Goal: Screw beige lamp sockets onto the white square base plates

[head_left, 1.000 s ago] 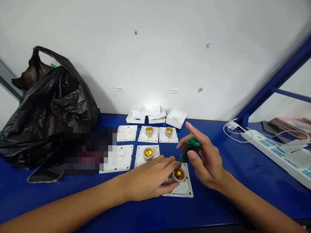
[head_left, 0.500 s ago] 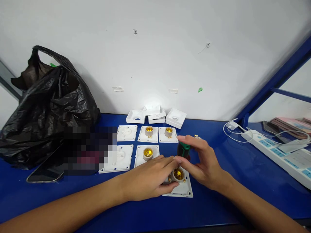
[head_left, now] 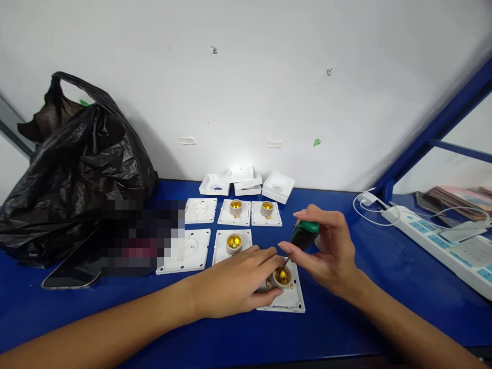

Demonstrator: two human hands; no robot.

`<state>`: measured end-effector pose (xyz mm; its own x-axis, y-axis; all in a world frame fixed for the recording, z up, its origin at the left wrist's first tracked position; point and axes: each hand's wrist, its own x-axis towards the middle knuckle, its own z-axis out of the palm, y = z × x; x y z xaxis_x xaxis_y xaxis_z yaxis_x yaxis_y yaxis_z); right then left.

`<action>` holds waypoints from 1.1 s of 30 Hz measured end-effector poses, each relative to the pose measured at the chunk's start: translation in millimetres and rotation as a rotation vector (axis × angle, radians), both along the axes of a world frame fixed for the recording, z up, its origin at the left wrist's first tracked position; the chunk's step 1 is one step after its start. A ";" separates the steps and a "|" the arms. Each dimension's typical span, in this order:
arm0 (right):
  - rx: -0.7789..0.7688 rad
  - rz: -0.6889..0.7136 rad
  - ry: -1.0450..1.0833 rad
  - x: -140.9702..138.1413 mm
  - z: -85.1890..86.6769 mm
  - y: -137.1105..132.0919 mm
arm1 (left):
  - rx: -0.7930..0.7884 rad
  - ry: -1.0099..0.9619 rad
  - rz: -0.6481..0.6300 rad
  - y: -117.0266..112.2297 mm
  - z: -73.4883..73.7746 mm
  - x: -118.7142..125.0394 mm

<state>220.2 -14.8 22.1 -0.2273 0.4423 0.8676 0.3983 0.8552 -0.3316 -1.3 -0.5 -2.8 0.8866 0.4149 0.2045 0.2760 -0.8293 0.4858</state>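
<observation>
My left hand (head_left: 246,282) is closed around the side of a lamp socket (head_left: 283,277) with a brass-coloured inside, which sits on a square white base plate (head_left: 289,302). In my right hand (head_left: 326,248) is a short screwdriver (head_left: 304,236) with a green and black handle, held between thumb and fingers. Its shaft leans to the right, and its tip is down inside the socket. Just beyond my left hand lies another white plate with a socket (head_left: 234,244). Two more plates with sockets (head_left: 236,207) lie behind it.
Two white plates without sockets (head_left: 188,251) lie to the left. White square covers (head_left: 279,186) are heaped by the wall. A black plastic bag (head_left: 84,164) and a phone (head_left: 71,269) are at the left; a power strip (head_left: 442,241) with white cables runs along the right of the blue table.
The screwdriver has gone from nearly upright to tilted right, its tip still in the socket. My right hand has shifted right with its fingers a little more spread. My left hand is unmoved.
</observation>
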 end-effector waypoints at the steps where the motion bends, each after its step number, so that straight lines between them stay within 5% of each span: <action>1: -0.007 0.018 -0.003 0.5 -0.4 0.3 | 0.006 0.001 0.004 -0.1 -0.3 0.0; 15: -0.020 0.057 0.011 1.2 -1.9 0.4 | 0.013 0.019 0.007 0.6 -2.1 0.3; 20: 0.054 -0.047 0.082 1.4 -3.6 -0.7 | 0.001 0.024 -0.004 0.6 -1.7 0.1; 26: -0.067 0.082 -0.079 4.9 -2.1 -1.5 | -0.014 0.010 0.007 0.4 -1.2 0.4; 33: 0.008 -0.155 0.011 -0.6 -0.8 -2.7 | -0.003 -0.013 0.012 0.3 -1.1 -0.1</action>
<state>219.6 -17.5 21.3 -0.1473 0.4643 0.8733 0.5221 0.7864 -0.3301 -1.4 -0.1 -3.9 0.8788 0.4261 0.2147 0.2798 -0.8247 0.4915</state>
